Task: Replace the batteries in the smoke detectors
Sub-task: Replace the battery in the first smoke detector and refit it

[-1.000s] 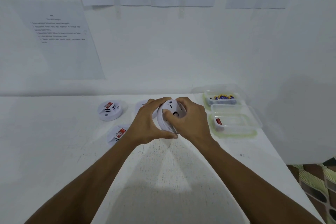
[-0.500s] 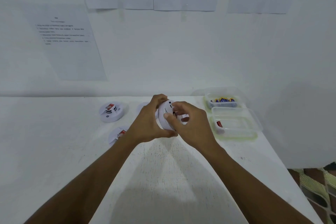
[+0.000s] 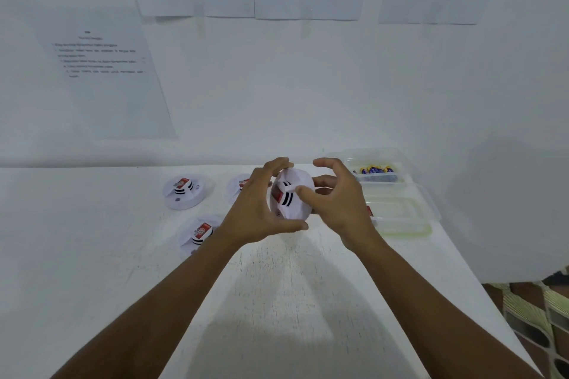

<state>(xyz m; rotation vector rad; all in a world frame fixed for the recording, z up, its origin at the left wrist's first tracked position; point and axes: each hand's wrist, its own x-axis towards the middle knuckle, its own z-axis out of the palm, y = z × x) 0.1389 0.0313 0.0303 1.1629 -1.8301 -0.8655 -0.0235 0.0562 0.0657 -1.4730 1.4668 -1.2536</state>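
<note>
Left hand [image 3: 258,209] is clamped round the rim of a smoke detector [image 3: 291,197], held on edge above the tabletop [image 3: 292,301]. Right hand [image 3: 338,203] curls beside it, thumb on its face; motion-blurred, cannot tell whether it grips. Batteries [image 3: 374,169] sit in a clear tub [image 3: 400,177] at right.

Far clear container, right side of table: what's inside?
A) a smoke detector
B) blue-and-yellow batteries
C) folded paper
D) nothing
B: the far container holds a row of blue-and-yellow batteries lying side by side.
</note>
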